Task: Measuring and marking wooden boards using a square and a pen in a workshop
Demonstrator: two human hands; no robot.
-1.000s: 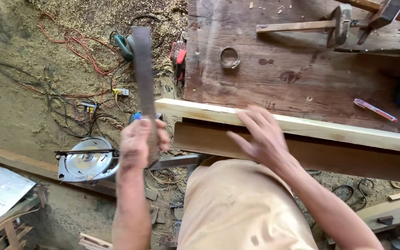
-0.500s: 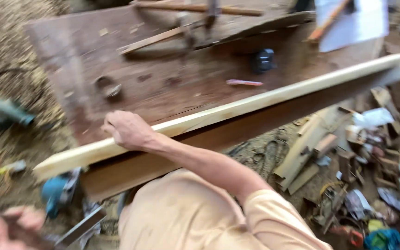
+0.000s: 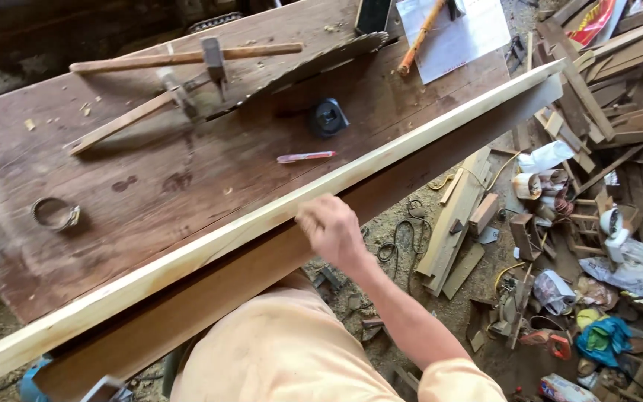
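Right hand: the right hand [image 3: 333, 227] rests on the near edge of the batten [image 3: 277, 216], fingers curled over it and closed on the wood, somewhere near mid-length.
Left hand: out of view now; a second ago it held a long dark tool down at the person's left, so that hand has dropped away from the work.
Batten: a pale, long strip lying on edge along the front of the bench [image 3: 150, 179], running from low at the left of the grip to high at the right of it, where its end overhangs the scrap-strewn floor.
What changed: the view has swung from the sawdust floor and saw to the bench and the far end of the batten; the hand has slid along the strip and grips it alone.
My reading: it looks like the strip is being steadied or sighted, not cut.
Beyond the grip: a red pen [image 3: 305, 157] and a black tape measure [image 3: 327, 117] lie just past the batten.
Further back: two hammers [image 3: 187, 63] and a saw blade [image 3: 314, 63].
Left of the grip: a metal ring [image 3: 55, 214], well apart.
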